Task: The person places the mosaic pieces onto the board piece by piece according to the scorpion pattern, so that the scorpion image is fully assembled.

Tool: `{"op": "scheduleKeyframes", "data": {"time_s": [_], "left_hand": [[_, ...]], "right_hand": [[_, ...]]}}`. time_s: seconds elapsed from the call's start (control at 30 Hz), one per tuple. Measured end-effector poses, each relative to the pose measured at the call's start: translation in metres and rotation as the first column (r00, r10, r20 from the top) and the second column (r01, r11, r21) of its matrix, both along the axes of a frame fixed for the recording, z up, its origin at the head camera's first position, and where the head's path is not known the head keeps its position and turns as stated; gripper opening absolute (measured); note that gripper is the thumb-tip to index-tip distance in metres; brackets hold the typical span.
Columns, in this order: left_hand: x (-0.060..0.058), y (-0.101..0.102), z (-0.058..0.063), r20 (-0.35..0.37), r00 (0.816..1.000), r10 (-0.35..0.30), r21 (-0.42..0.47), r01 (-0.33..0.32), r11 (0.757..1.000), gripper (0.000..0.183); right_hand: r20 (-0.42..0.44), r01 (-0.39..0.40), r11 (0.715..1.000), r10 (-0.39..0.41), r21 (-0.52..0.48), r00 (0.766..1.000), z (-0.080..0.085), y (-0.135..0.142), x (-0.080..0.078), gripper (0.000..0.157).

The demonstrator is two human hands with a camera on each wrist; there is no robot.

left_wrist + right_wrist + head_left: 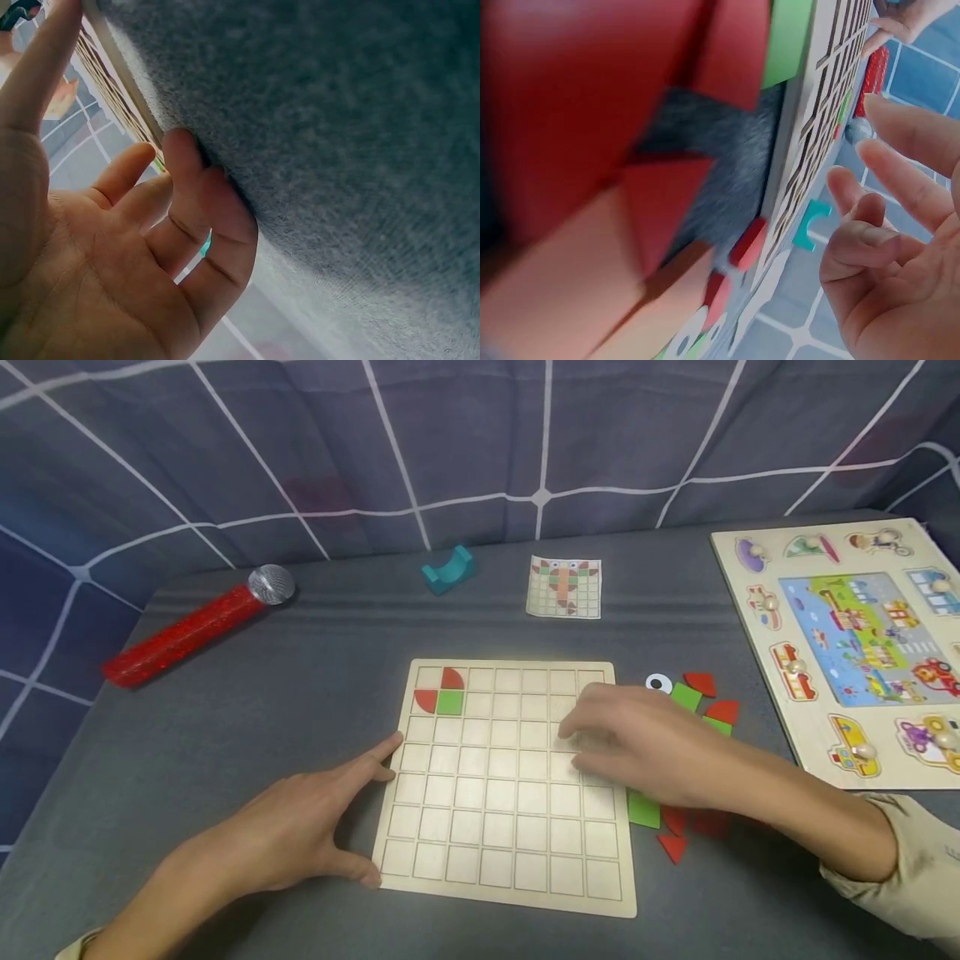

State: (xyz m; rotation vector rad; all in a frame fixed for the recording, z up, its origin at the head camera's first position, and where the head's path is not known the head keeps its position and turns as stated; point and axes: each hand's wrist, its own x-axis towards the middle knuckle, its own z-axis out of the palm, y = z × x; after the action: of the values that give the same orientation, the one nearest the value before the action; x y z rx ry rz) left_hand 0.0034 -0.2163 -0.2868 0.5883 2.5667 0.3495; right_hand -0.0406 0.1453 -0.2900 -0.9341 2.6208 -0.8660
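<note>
Grid board (501, 795) seemingly steadied at left edge by spread left hand (296, 827), with tiles (643, 811) presumably handy beside right edge, near relaxed right hand (647, 742) pinching nothing.

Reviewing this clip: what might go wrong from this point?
The right forearm stretches across the loose pieces, so a low sweep might scatter them.
The grid board's squares look alike, so the next piece may land one square off from the small pattern card.
A bump to the board might shift the three placed pieces.
</note>
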Motion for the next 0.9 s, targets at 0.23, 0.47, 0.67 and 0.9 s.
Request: {"op": "scheduleKeyframes", "data": {"time_s": [0.23,0.47,0.67,0.9], "left_hand": [[0.000,-0.002,0.000,0.007,1.000,-0.016,0.035,0.016,0.999,0.129],[0.000,-0.001,0.001,0.011,1.000,-0.004,0.034,0.004,0.999,0.131],[-0.001,-0.001,0.001,0.026,1.000,0.001,0.039,-0.002,0.999,0.131],[-0.002,-0.001,0.001,0.035,0.999,0.016,0.029,-0.017,0.999,0.132]], "right_hand": [[-0.030,0.036,0.997,-0.033,0.074,0.999,-0.006,0.032,0.013,0.029],[-0.068,0.089,0.983,-0.079,0.159,0.995,-0.012,0.057,0.021,0.035],[-0.070,0.124,0.975,-0.112,0.186,0.991,-0.017,0.068,0.028,0.035],[-0.131,0.146,0.978,-0.127,0.150,0.983,-0.019,0.079,0.035,0.034]]}}
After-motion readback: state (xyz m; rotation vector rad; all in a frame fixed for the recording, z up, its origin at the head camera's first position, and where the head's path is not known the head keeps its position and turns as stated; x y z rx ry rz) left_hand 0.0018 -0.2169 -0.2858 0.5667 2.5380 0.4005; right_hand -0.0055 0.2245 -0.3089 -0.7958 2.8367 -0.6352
